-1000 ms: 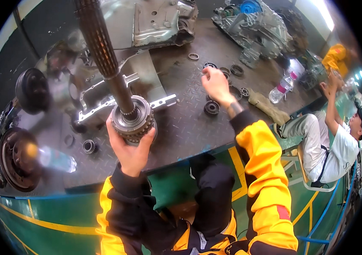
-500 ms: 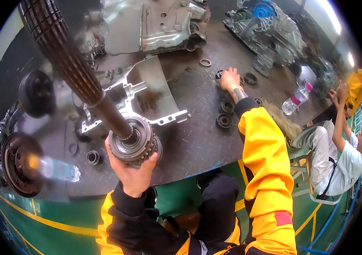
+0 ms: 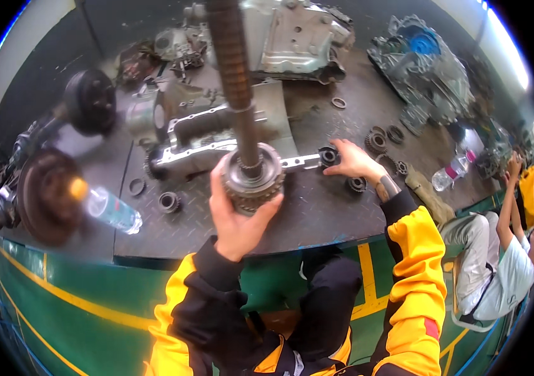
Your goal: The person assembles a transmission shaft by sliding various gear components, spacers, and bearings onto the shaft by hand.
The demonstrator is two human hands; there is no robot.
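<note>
My left hand (image 3: 237, 227) is wrapped round a metal gear assembly (image 3: 253, 180) at the lower end of a long splined shaft (image 3: 246, 135). The shaft stands almost upright, rising toward the top of the view. Between thumb and fingers, my right hand (image 3: 356, 160) grips a small dark gear (image 3: 328, 156) with a hole through its middle. This gear is to the right of the shaft, apart from it, by the end of an open silver casing (image 3: 226, 145). Just below the right hand lies another small gear (image 3: 357, 183).
Small gears (image 3: 376, 141) and a thin ring (image 3: 338, 103) lie on the metal table (image 3: 279, 232). Bottles stand left (image 3: 113, 210) and right (image 3: 452, 172). Large housings (image 3: 308, 37) fill the back. A seated person (image 3: 499, 276) is at the right.
My right hand has come nearer and toward the shaft, bringing the small dark gear. The shaft is now more upright in view, and the whole view has shifted.
</note>
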